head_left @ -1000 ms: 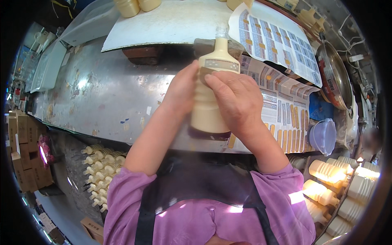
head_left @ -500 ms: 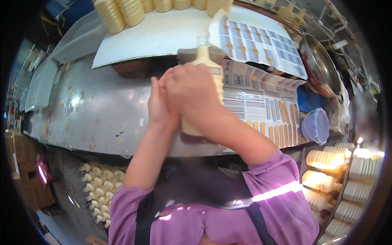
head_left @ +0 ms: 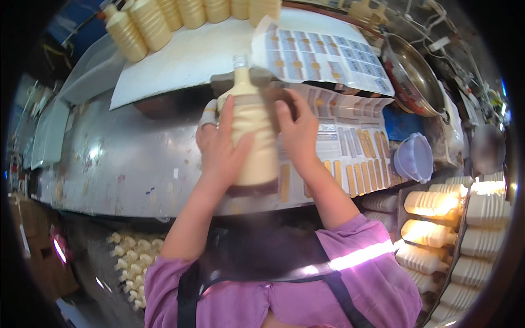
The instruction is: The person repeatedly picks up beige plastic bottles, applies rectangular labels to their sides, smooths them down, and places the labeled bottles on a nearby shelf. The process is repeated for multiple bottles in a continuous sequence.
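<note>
A cream plastic bottle [head_left: 254, 156] with a narrow neck and ribbed sides lies on a dark brown pad [head_left: 253, 189], its neck pointing away from me. My left hand [head_left: 220, 142] grips the bottle's left side, thumb and a finger across its upper face, with pale wrapping on another finger. Just right of the bottle, my right hand [head_left: 299, 128] is curled with its thumb raised. A dark brown, blurred thing [head_left: 278, 101] shows at its fingers; I cannot make out its kind. Label sheets [head_left: 328, 134] with gold and silver strips lie beside my right hand.
Several cream bottles [head_left: 150, 24] stand on a white board [head_left: 180, 60] at the back. Another printed sheet [head_left: 322, 54] overlaps its right end. A metal basin [head_left: 413, 74] and a pale blue bucket [head_left: 414, 158] sit to the right. Bottles [head_left: 426, 232] fill racks at lower right.
My hands, clasped together over the bottle before, have parted to either side of it. More of the bottle's body shows. The whole view has shifted slightly, moving the scene left.
</note>
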### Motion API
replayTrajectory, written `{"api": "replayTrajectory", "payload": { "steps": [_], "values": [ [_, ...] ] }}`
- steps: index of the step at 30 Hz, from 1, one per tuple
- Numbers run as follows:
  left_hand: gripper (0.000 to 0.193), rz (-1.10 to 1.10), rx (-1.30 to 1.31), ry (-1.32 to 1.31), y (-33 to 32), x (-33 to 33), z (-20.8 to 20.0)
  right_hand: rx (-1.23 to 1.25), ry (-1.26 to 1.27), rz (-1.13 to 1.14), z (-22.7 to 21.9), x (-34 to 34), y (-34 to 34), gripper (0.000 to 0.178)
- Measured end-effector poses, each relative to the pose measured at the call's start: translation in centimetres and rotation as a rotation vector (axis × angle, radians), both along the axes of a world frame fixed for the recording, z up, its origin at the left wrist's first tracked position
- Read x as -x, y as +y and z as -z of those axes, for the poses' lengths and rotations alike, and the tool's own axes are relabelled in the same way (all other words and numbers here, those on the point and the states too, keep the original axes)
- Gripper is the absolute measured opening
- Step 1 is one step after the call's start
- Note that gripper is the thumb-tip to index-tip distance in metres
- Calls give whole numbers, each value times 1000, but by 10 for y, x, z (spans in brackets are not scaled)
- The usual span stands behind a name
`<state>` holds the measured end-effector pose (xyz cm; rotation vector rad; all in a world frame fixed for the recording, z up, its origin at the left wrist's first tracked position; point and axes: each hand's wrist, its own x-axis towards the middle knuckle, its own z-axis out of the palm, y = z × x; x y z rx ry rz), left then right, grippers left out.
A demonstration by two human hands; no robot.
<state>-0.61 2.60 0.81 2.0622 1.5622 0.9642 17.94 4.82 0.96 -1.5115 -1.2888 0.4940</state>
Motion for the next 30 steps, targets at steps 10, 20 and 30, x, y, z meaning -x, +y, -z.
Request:
{"api": "replayTrajectory", "payload": {
  "steps": [10,20,30],
  "values": [
    [92,-191,158,-25,-4,-12,-3,-67,18,-99,-8,-28,3,35],
    [85,-54,197,-537,-37,-11,14,313,184,101,-22,-164,2,30],
    [84,-39,131,-539,-41,-11,19,202,-932,408,-56,-243,66,31]
  ]
}}
